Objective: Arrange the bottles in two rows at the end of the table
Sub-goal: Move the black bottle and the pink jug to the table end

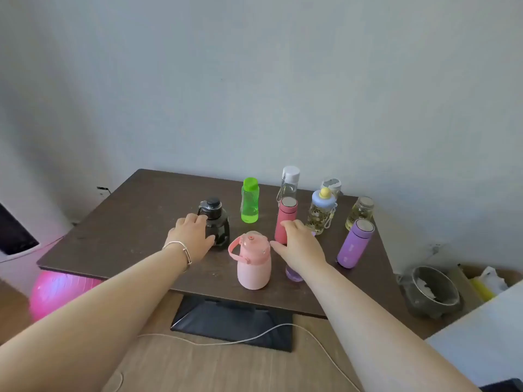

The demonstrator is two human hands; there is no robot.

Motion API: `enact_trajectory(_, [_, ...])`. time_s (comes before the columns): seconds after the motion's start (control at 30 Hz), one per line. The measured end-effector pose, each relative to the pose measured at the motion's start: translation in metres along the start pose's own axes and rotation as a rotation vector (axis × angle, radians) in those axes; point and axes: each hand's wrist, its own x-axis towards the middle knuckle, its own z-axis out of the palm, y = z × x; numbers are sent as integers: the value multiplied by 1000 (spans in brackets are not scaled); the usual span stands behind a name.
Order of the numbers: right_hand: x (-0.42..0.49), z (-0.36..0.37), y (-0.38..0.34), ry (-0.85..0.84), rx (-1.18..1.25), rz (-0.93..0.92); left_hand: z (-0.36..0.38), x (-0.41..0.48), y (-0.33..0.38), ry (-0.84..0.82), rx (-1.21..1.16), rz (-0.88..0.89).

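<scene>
Several bottles stand on the dark brown table. My left hand, with a bracelet on its wrist, wraps around the left side of the black bottle. My right hand is spread in front of the base of the red-pink flask, with thumb and fingers apart. A pale pink jug with a handle stands between my hands. A purple bottle is mostly hidden under my right wrist. Behind stand a green bottle, a clear white-capped bottle, a blue-lidded patterned bottle, a glass jar and a purple flask.
The far edge of the table meets the wall. A small grey-lidded bottle stands at the back right. A pink ball lies under the table's left side. A metal bowl sits to the right. A white cable crosses the floor.
</scene>
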Motion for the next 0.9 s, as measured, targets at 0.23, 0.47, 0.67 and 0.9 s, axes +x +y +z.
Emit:
enact_trajectory(0.23, [33, 47, -17, -99, 64, 120, 24, 51, -38, -43, -49, -9])
enact_trajectory(0.47, [57, 92, -33, -163, 128, 312, 41, 113, -72, -111, -136, 60])
enact_trajectory(0.67, [62, 109, -43, -138, 220, 483, 49, 160, -82, -229, -290, 82])
enact_trajectory(0.9, [67, 111, -53, -85, 284, 568, 65, 181, -84, -280, -519, 73])
